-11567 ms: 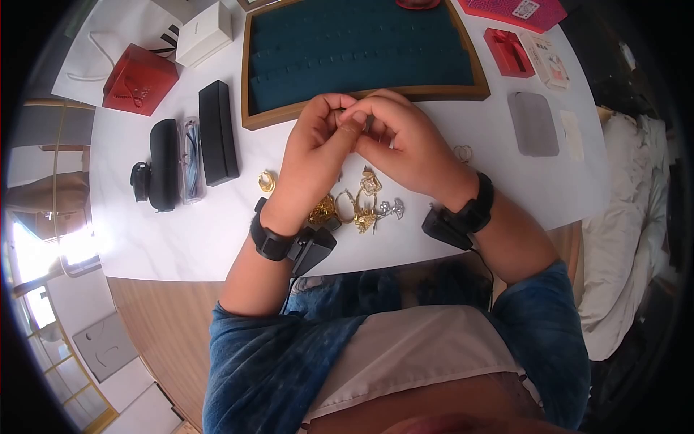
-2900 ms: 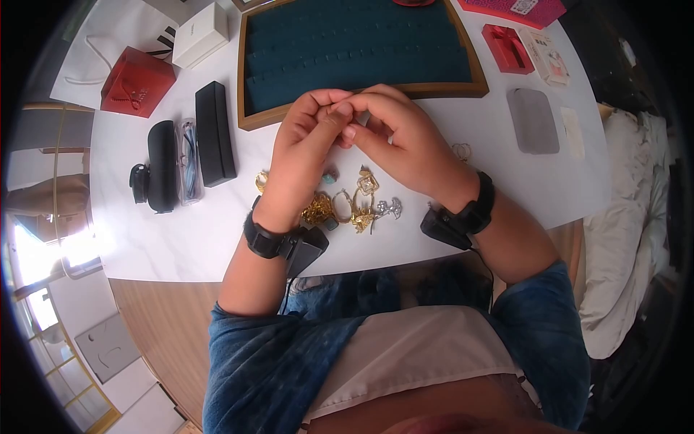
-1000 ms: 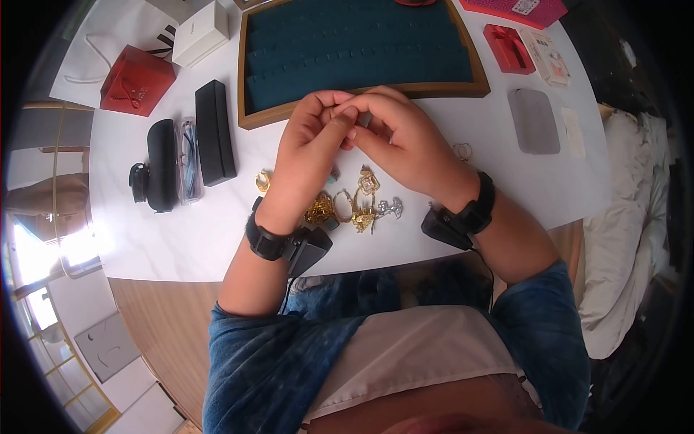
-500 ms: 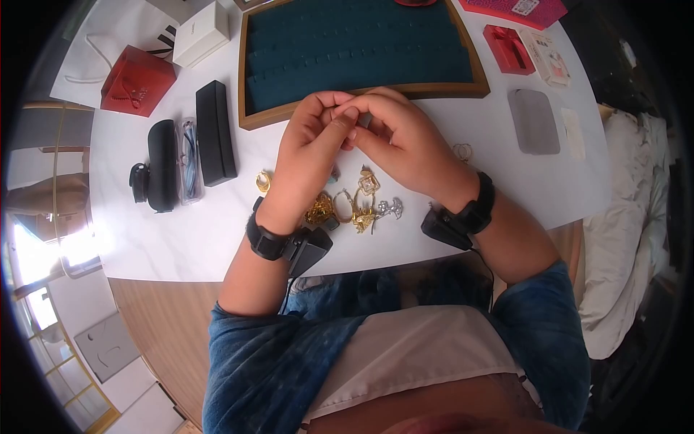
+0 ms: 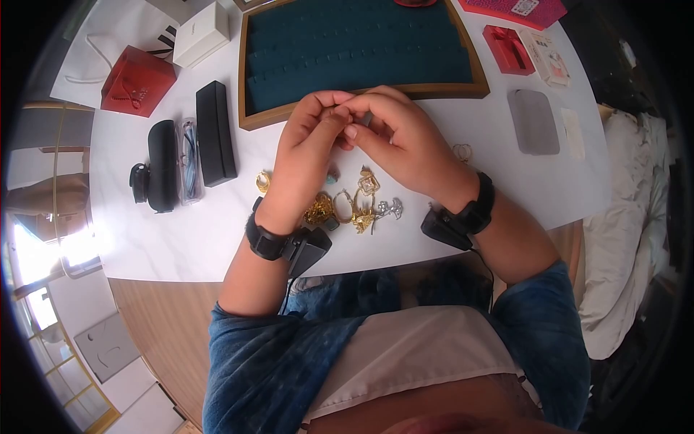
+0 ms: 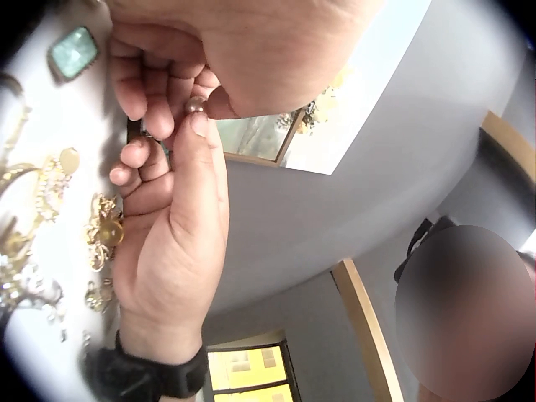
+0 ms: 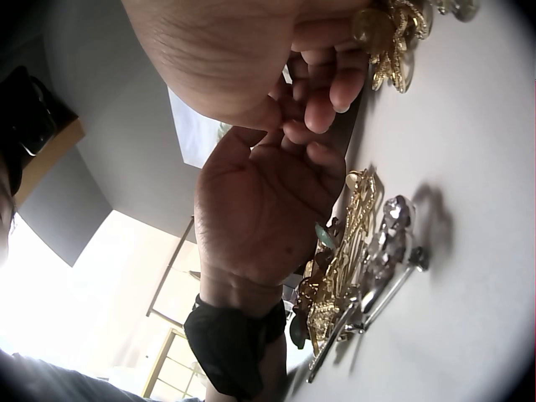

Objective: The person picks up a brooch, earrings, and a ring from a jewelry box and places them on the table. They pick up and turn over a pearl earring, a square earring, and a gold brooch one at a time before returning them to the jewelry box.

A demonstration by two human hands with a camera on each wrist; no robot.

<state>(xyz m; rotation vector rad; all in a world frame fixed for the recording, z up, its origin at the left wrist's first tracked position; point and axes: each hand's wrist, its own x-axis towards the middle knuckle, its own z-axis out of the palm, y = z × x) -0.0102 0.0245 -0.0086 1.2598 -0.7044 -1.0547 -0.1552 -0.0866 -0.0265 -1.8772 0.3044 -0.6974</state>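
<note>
My left hand [image 5: 307, 145] and right hand [image 5: 401, 141] meet fingertip to fingertip just in front of the wooden tray. Between them they pinch a small round pearl-like bead [image 6: 195, 105], which shows only in the left wrist view, at the tip of the right thumb. Whatever the bead is fixed to is hidden by the fingers. Under the wrists lie a tangle of gold jewelry [image 5: 318, 208], a hoop earring [image 5: 343, 206], a square ornament with a pale centre [image 5: 368, 182] and a silver flower-shaped piece [image 5: 390, 208]. A turquoise stone piece [image 6: 74, 54] lies beside the left hand.
Beyond the hands stands a wood-framed tray [image 5: 361, 50] lined in dark teal. At left are a black long box [image 5: 215, 134], a glasses case [image 5: 162, 165] and a red bag [image 5: 137, 81]. A red gift box [image 5: 509, 49] and grey flat case [image 5: 533, 121] sit at right.
Both hands stay joined at the same spot. The left thumb has shifted slightly left over the last half second, and a little more of the turquoise piece shows beside it.
</note>
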